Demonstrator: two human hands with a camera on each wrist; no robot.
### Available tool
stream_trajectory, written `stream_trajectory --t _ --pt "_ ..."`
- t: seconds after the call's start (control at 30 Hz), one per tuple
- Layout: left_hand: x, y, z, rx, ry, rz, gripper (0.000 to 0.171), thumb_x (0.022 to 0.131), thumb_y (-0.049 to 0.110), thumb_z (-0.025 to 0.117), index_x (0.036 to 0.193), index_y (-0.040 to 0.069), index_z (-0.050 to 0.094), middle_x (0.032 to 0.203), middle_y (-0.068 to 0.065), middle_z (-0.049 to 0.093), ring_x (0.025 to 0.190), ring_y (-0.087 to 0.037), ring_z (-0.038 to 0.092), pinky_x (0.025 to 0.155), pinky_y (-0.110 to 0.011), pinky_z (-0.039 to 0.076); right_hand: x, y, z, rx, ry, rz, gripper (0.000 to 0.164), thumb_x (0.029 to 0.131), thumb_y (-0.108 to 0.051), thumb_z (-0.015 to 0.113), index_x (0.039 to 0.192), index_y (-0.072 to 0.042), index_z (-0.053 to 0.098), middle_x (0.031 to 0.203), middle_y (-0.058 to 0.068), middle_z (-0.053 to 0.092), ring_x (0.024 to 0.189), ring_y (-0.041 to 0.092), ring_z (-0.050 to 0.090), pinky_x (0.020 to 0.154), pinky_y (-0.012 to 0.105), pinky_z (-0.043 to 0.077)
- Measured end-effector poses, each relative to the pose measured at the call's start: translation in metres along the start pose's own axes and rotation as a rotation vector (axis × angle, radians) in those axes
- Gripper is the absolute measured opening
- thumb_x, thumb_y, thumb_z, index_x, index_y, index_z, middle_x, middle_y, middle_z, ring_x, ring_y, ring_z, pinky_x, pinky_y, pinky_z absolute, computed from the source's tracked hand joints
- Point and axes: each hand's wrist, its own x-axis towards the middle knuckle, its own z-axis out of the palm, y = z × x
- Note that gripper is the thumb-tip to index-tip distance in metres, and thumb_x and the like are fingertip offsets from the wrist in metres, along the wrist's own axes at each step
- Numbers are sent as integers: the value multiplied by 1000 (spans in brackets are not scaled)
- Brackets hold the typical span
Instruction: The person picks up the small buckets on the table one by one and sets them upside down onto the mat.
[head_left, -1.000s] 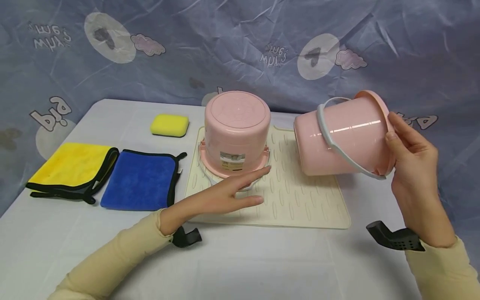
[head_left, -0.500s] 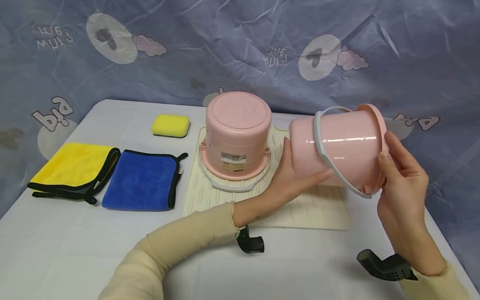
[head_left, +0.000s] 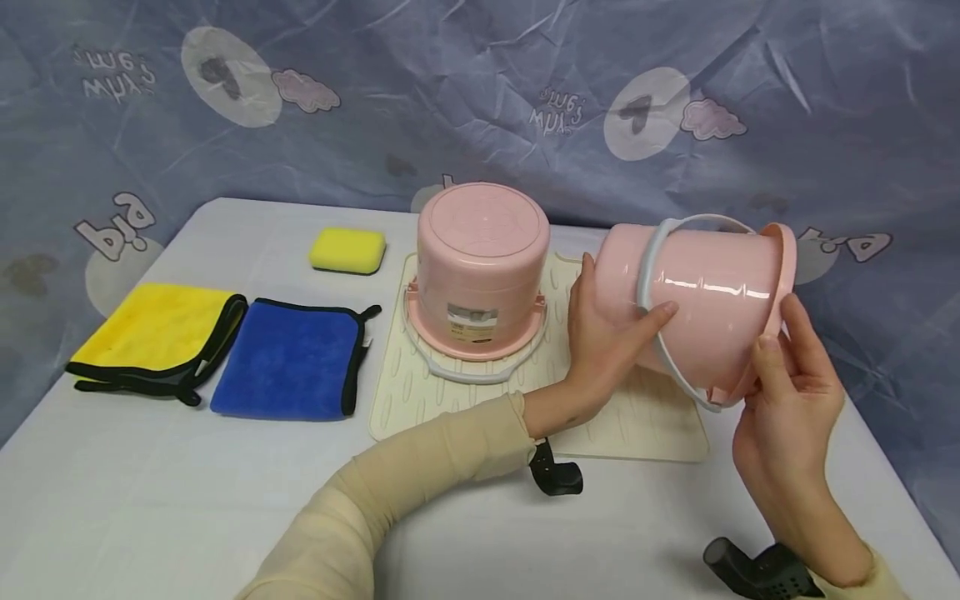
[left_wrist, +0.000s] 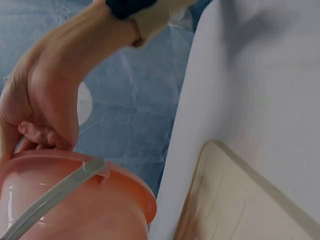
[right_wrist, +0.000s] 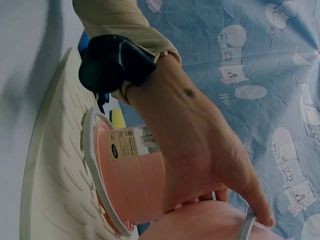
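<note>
Bucket (head_left: 705,300), pink, held sideways above the right end of the tabletop (head_left: 465,533) — my right grip (head_left: 787,408) pinching its rim (head_left: 784,275), my left grip (head_left: 603,346) clasping its base (head_left: 613,258). Another bucket (head_left: 483,275) stands upside down on the cream mat's (head_left: 652,421) left half.

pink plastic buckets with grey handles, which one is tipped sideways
The rightmost pink plastic bucket, held tilted sideways between the left hand and the right hand; the other pink plastic bucket stands upside down on the cream rectangular textured mat.
</note>
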Motion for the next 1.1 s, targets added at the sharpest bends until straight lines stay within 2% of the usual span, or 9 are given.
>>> stream_trajectory --t 0.17,0.4,0.5,0.63,0.77,0.87,0.93,1.0,1.1 --pt "4 -3 -4 -14 -13 94 91 75 27 78 148 13 27 141 2 37 124 -8 35 102 -27 27 -10 5 -2 30 -52 -38 48 88 13 52 135 2 47 138 21 43 122 31 46 86 34 45" --pt "13 -3 -11 -7 -47 188 82 77 26 76 146 11 33 139 2 41 119 -6 41 97 -24 33 -19 11 -8 139 -122 -61 51 90 17 46 139 5 38 138 24 41 115 32 51 81 37 47" --pt "19 -1 -14 11 -55 264 81 77 23 76 144 7 35 138 -3 43 118 -7 43 95 -23 36 -21 12 -10 152 -149 -51 50 90 17 44 139 5 38 138 24 41 113 32 53 83 38 47" --pt "25 1 -23 98 -81 382 81 75 20 79 144 7 37 137 -4 45 120 -7 41 94 -22 36 -22 7 -14 86 -119 -58 47 90 15 48 135 8 41 130 23 50 109 30 56 87 38 45" --pt "27 6 -34 219 -149 467 86 74 25 80 146 14 35 139 3 42 123 -1 34 96 -20 32 -7 -11 -21 -46 -77 -187 39 88 14 53 127 15 48 123 25 54 110 30 54 92 34 44" --pt "28 9 -40 280 -185 553 87 73 28 81 145 13 36 141 3 41 123 0 33 97 -20 29 11 -28 -23 -109 -87 -273 37 88 14 53 125 15 49 128 24 49 118 30 47 97 30 38" --pt "29 10 -43 308 -197 635 85 72 27 81 143 8 38 141 -1 43 125 -4 34 100 -22 27 21 -37 -22 -158 -131 -303 38 89 14 52 127 11 49 133 23 44 123 28 41 101 29 34" --pt "30 11 -45 336 -221 708 84 71 26 82 141 4 41 140 -5 44 127 -6 34 103 -26 24 29 -44 -19 -156 -190 -279 43 89 14 51 131 7 48 137 21 40 128 27 35 105 28 27" --pt "31 13 -49 398 -287 780 83 72 28 81 140 1 41 137 -7 46 130 -5 31 108 -32 17 41 -51 -13 -215 -347 -248 49 88 14 53 135 3 44 143 19 34 133 28 28 108 27 18"
